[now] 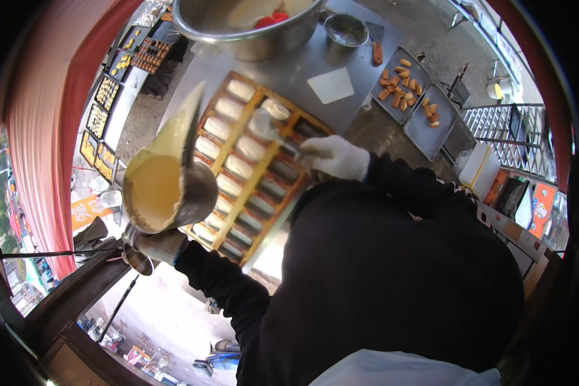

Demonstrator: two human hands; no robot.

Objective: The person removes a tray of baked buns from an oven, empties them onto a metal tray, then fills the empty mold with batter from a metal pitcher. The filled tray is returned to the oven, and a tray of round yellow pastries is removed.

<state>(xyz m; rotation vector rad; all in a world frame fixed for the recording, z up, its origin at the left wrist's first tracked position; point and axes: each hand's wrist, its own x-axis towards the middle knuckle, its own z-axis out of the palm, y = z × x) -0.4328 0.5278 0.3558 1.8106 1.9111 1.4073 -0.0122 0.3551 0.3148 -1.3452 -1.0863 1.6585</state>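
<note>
My left hand (159, 243), in a light work glove, grips the handle of a metal pitcher (199, 193) that holds yellowish batter (155, 188). The pitcher is over the left side of a multi-slot baking mould (243, 193). My right hand (335, 157), in a white knitted glove, grips the handle of a blurred utensil whose pale head (264, 124) lies over the mould's middle column. Pale batter fills the slots of the left column and many of the middle one. Dark, unfilled slots (282, 170) show in the right column.
A large metal bowl (251, 41) with batter and a red item stands at the top, beside a small metal bowl (346, 31), a scraper (376, 48) and a white sheet (331, 86). Trays (429, 130) of small baked cakes lie right; more trays (118, 62) stand left.
</note>
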